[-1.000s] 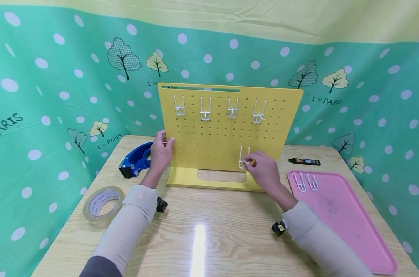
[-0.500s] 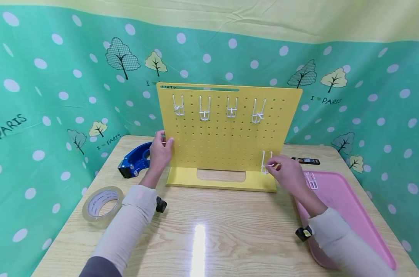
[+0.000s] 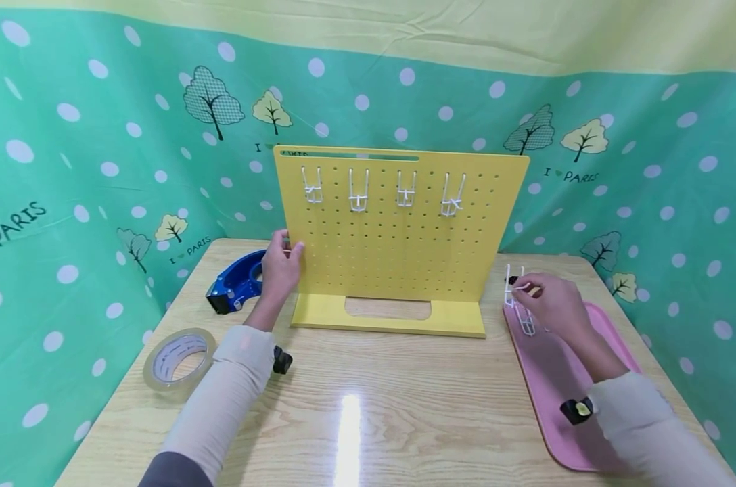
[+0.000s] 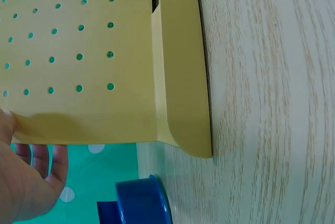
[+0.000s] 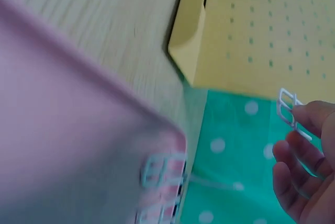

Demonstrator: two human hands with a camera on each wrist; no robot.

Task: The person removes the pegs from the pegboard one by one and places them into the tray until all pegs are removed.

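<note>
At the left edge of the yellow pegboard (image 3: pixel 386 257), my left hand (image 3: pixel 281 267) grips the board, its thumb on the front and its fingers behind, as the left wrist view also shows. Several white wire pegboard hooks (image 3: pixel 358 197) hang in a row along the top. Out to the right of the board, my right hand (image 3: pixel 553 304) pinches another white wire hook (image 5: pixel 285 108) between thumb and fingers, over the far left corner of the pink tray (image 3: pixel 541 399). White hooks (image 5: pixel 163 170) lie in that tray, partly hidden by the hand in the head view.
A blue tape dispenser (image 3: pixel 234 287) stands left of the board, beside my left hand. Nearer on that side lies a roll of clear tape (image 3: pixel 153 362). A small black item (image 3: pixel 513 279) shows behind the held hook. A patterned green curtain (image 3: pixel 356 88) hangs behind the table.
My right hand has carried the white hook rightward, from in front of the board's lower right part to above the tray. The left hand keeps its place on the edge.
</note>
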